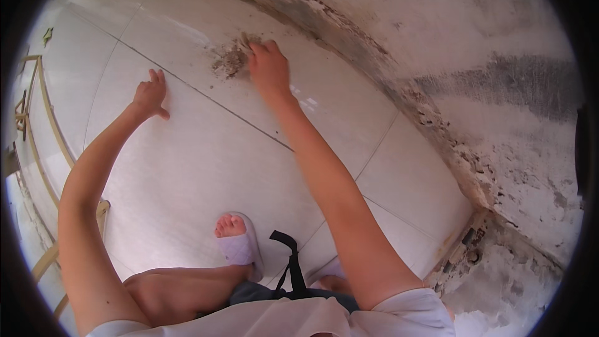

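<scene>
Ahead of me, a small heap of grey-brown crumbly debris [229, 62] lies on the pale tiled floor [187, 162]. My right hand [269, 70] is down at the heap's right side, fingers bent and closed. A small tan piece shows by its fingertips, too blurred to name. Farther left, my left hand [151, 95] is open, with fingers stretched and thumb apart, holding nothing. It is close to the tiles, but I cannot tell whether it touches them.
A peeling, stained wall [486, 81] curves along the far and right sides, with flaking plaster at its base. Tan rack-like bars [53, 112] stand at the left. My slippered foot [236, 237] and a hanging black strap [290, 256] are near the lower middle.
</scene>
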Available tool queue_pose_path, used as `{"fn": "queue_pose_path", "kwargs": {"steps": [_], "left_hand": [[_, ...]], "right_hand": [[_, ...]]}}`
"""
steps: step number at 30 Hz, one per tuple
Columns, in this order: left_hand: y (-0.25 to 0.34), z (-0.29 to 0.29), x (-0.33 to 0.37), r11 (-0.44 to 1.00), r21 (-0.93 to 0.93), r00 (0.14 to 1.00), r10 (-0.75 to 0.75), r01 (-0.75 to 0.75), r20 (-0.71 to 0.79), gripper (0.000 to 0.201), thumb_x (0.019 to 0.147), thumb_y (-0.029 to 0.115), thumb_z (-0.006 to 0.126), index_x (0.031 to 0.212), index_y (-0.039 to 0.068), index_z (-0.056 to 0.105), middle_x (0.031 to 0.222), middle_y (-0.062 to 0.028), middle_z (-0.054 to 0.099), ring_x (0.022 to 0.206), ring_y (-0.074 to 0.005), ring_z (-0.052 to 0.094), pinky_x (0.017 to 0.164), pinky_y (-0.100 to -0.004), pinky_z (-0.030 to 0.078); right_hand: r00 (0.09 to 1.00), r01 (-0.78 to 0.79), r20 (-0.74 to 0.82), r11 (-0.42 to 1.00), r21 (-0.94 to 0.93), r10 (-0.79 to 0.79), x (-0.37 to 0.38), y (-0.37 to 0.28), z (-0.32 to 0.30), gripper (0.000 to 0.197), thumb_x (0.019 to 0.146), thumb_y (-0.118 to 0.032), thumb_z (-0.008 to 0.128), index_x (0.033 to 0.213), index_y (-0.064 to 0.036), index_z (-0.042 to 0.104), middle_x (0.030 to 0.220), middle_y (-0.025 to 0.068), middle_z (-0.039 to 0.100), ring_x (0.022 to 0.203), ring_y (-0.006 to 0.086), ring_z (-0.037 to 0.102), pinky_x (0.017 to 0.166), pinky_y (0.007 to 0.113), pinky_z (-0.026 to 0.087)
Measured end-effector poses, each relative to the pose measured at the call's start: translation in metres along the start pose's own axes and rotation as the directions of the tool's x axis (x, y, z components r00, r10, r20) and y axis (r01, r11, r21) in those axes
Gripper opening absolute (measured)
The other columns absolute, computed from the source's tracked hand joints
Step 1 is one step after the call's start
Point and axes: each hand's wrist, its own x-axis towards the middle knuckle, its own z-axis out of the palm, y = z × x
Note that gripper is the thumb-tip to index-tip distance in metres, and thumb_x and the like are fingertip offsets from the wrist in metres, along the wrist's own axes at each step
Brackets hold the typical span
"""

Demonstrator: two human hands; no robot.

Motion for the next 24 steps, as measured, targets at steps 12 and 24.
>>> {"fn": "queue_pose_path", "kwargs": {"steps": [12,24], "left_hand": [[-0.001,-0.001,0.000,1.000,-0.001,1.000,0.010,-0.010,0.020,0.124,0.040,0.045,0.083,0.126,-0.017,0.018,0.123,-0.0393,0.033,0.086,-0.0381,0.059,0.079,-0.0344,0.047],[-0.009,0.005,-0.009,0.996,-0.049,0.987,0.066,-0.074,-0.148,0.113,0.044,0.037,0.083,0.125,-0.016,0.023,0.118,-0.0407,0.037,0.083,-0.0361,0.061,0.072,-0.0324,0.050]], "right_hand": [[0.939,-0.338,0.025,0.932,-0.133,0.344,-0.078,0.026,-0.026,0.017,0.070,-0.007,0.059,0.087,-0.0025,0.057,0.085,0.0160,0.059,0.080,0.0334,0.057,0.070,0.041,0.046],[0.355,-0.186,0.919,0.976,-0.110,0.171,-0.173,0.017,-0.130,0.023,0.082,-0.028,0.050,0.084,-0.0051,0.054,0.086,0.0134,0.053,0.086,0.0285,0.051,0.075,0.038,0.043]]}}
